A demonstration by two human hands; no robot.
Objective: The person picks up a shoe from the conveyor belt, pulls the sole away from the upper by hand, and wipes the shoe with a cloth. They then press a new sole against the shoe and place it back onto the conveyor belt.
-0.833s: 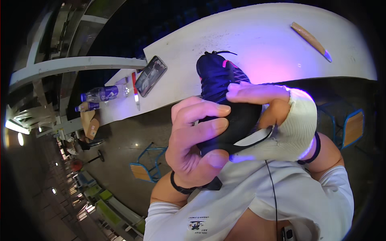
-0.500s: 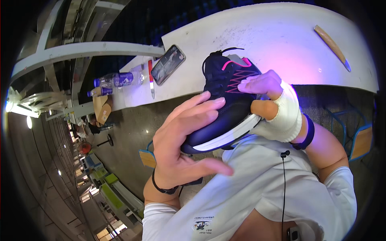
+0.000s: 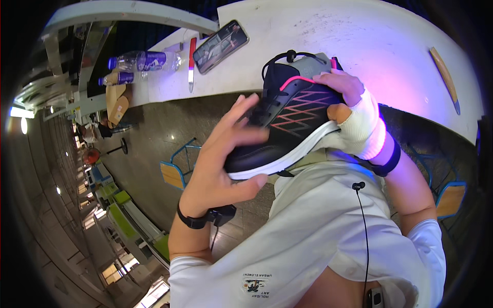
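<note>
A black sneaker (image 3: 280, 128) with a white sole, pink collar trim and zigzag red-pink stitching is tilted in front of me above my lap, toe to the lower left. My right hand (image 3: 349, 108), in a pale fingerless glove, grips it at the heel end, fingers over the collar and thumb on the side. Around the toe my left hand (image 3: 218, 149) is spread, its fingers apart and partly blurred. Its thumb lies beside the sole edge; whether the palm touches the toe is hidden. A black lace with a cord lock (image 3: 291, 55) loops off the tongue.
Beyond the shoe runs a white table (image 3: 318, 31). On it are a phone (image 3: 221, 46), a red-handled knife (image 3: 191, 64), plastic bottles (image 3: 149, 61) and a wooden-handled blade (image 3: 446, 79). Stools (image 3: 173, 174) stand on the floor at both sides. An earphone cable (image 3: 365, 231) hangs over my shirt.
The shoe has turned so more of its stitched side and sole edge shows. My left fingers have lifted and shifted left on the toe; my right hand keeps its hold. The view has shifted.
</note>
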